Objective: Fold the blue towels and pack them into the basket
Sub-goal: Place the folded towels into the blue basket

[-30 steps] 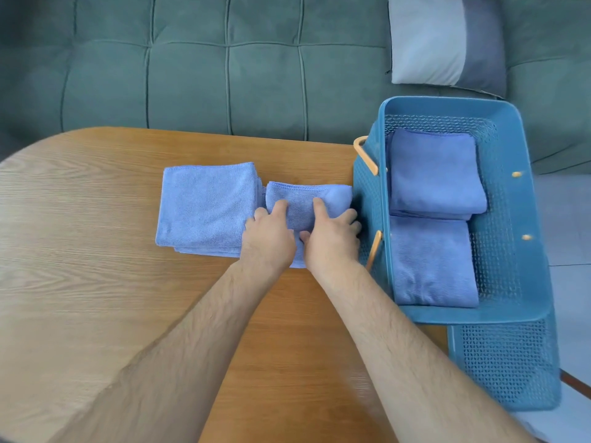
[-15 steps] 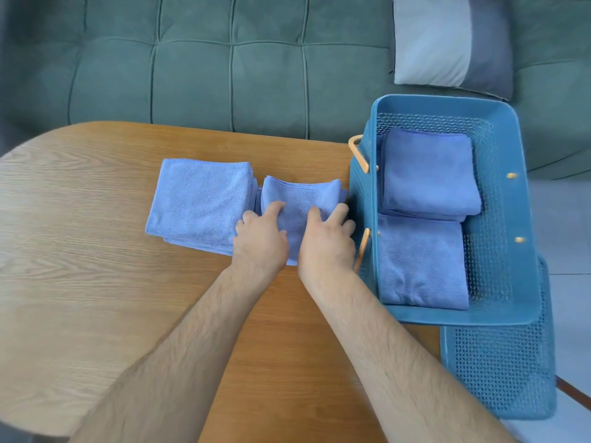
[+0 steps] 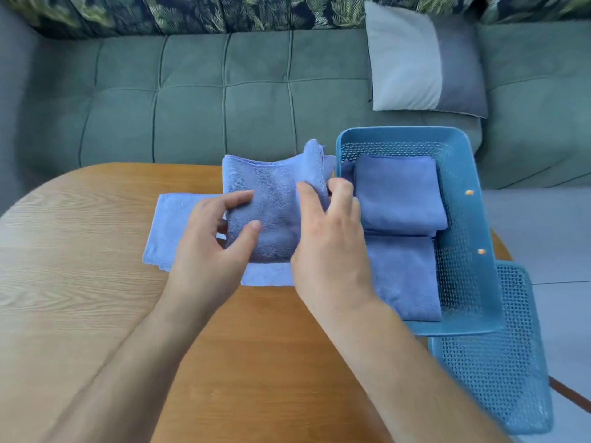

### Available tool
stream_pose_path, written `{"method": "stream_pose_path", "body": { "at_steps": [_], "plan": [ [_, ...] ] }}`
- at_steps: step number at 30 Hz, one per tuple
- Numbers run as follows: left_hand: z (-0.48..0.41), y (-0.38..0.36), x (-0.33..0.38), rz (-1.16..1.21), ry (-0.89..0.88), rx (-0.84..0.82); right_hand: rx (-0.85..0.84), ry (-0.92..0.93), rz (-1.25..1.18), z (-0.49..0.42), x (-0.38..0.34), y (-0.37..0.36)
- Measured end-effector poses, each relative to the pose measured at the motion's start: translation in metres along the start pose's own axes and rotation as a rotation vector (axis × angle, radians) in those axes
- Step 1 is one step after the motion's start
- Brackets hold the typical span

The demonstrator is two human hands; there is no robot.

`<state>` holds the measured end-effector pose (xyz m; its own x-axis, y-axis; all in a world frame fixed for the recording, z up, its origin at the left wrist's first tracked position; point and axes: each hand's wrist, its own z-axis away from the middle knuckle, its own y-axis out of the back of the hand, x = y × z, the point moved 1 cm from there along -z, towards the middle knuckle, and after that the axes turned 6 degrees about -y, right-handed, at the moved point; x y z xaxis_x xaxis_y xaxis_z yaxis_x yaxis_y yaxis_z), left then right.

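I'm in a living room at home: the wooden table [image 3: 80,282] in front of me stands by a green tufted sofa [image 3: 192,107] with 1 grey cushion [image 3: 415,59] and leaf-print back cushions [image 3: 192,11].

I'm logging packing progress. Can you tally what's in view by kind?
Packed towels in the basket: 2 (far towel, near towel)
Held towel, in left hand and right hand: 1
Towel pile on table, layers uncountable: 1
Baskets, with the second basket: 2
Cushion: 1
Total: 7
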<state>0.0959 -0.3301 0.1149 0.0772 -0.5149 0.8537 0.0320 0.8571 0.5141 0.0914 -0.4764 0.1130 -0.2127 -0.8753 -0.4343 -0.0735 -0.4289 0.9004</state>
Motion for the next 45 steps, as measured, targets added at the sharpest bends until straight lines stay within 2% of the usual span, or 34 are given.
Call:
{"method": "stream_pose_path", "body": {
  "at_steps": [5, 11, 17, 18, 21, 22, 23, 26, 28, 31, 36, 41, 43, 45],
  "plan": [
    [0.003, -0.043, 0.037, -0.04, -0.137, -0.21, -0.013, -0.113, -0.021, 0.004, 0.073, 0.049],
    [0.041, -0.128, 0.067, -0.312, -0.243, -0.503, -0.11, -0.261, 0.093, 0.027, 0.159, 0.063],
    [0.051, -0.16, 0.068, -0.682, -0.191, -0.595, -0.293, -0.322, 0.202, 0.033, 0.189, 0.052],
    [0.052, -0.162, 0.066, -0.74, -0.245, -0.59, -0.289, -0.323, 0.274, 0.034, 0.19, 0.05],
    [0.048, -0.167, 0.057, -0.936, -0.444, -0.528, -0.104, -0.216, 0.479, 0.03, 0.183, 0.05],
    [0.044, -0.17, 0.058, -0.983, -0.498, -0.543, -0.137, -0.168, 0.467, 0.028, 0.179, 0.049],
    [0.04, -0.172, 0.059, -1.027, -0.525, -0.584, -0.243, -0.134, 0.437, 0.025, 0.176, 0.046],
    [0.023, -0.184, 0.056, -1.192, -0.519, -0.729, -0.519, -0.176, 0.414, 0.015, 0.172, 0.031],
    [0.014, -0.193, 0.054, -1.257, -0.463, -0.829, -0.575, -0.216, 0.386, 0.01, 0.173, 0.019],
    [0.006, -0.202, 0.057, -1.278, -0.461, -0.885, -0.619, -0.245, 0.378, 0.003, 0.174, 0.006],
    [0.002, -0.213, 0.053, -1.285, -0.521, -0.905, -0.605, -0.286, 0.355, 0.002, 0.181, -0.006],
    [0.0, -0.204, 0.045, -1.201, -0.557, -0.839, -0.543, -0.252, 0.374, 0.006, 0.182, 0.016],
    [0.004, -0.19, 0.043, -1.051, -0.651, -0.677, -0.476, -0.239, 0.381, 0.013, 0.174, 0.028],
    [0.004, -0.171, 0.045, -0.855, -0.704, -0.459, -0.339, -0.211, 0.37, 0.023, 0.16, 0.04]
  ]
}}
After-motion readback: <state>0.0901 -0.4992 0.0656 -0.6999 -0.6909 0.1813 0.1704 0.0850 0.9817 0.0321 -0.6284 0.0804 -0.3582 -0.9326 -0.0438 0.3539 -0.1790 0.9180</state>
